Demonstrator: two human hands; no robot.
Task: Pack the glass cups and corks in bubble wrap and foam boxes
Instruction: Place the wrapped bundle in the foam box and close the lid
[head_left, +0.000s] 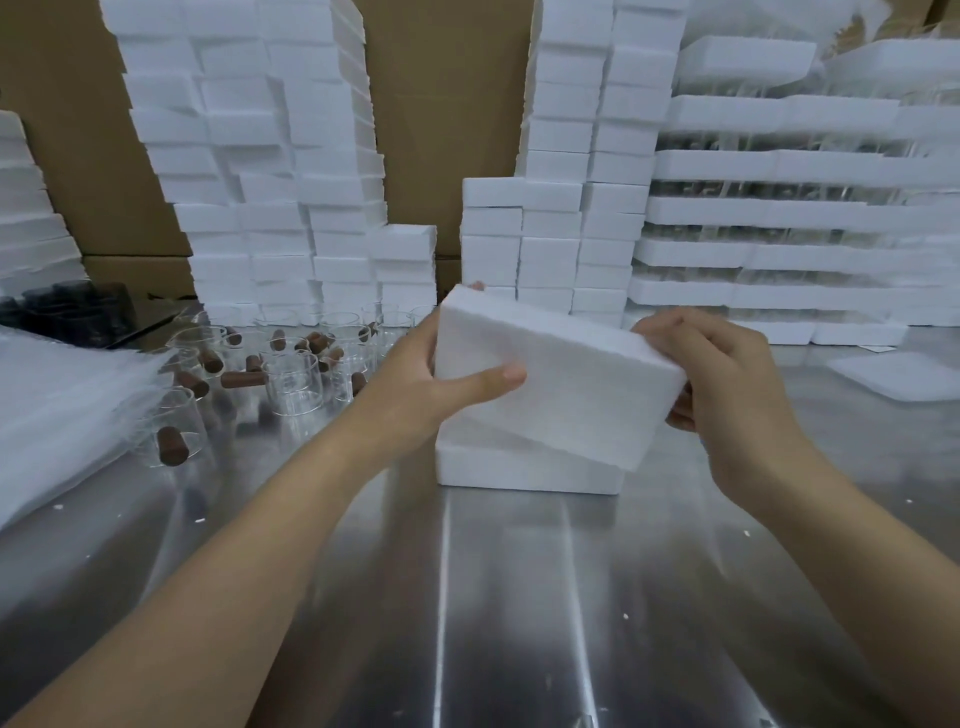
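A heap of bubble wrap lies along the left edge of the tabletop, and it looks soft and limp. Just right of it, toward the back-left, stand the glass cups, with brown corks scattered among and inside them. The cups look thin, slippery and breakable, so each is best taken round its wall with the whole hand, not pinched at the rim. The corks look light and apt to roll.

At the middle of the tabletop the left grip holds the foam lid by its left end, thumb across the top face and fingers behind the far edge. The lid is tilted, with its near-right corner low over the foam box, which sits flat on the tabletop. I cannot tell whether the two touch, nor what the box holds. The right grip is closed on the lid's right end, fingers curled round the edge.

Foam like this is likely very light and stiff but crumbly. I judge it wants a hold at opposite ends with gentle pressure and no digging fingertips. The white crumbs on the steel suggest as much.
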